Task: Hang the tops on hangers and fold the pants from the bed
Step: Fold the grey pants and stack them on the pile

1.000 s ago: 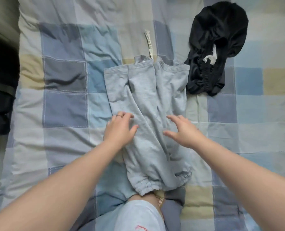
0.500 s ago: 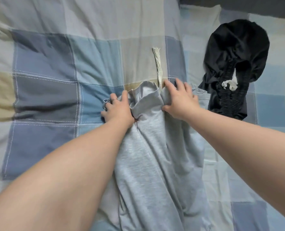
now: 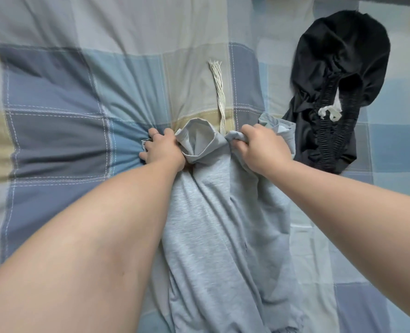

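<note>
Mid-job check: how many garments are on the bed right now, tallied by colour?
Grey: 1, the grey pants, gripped at the waistband by the left hand and the right hand
Black: 1, the black garment with a gathered waistband, lying apart to the right
Total: 2

No text, label, brand, number or sign can be read anywhere in the head view.
</note>
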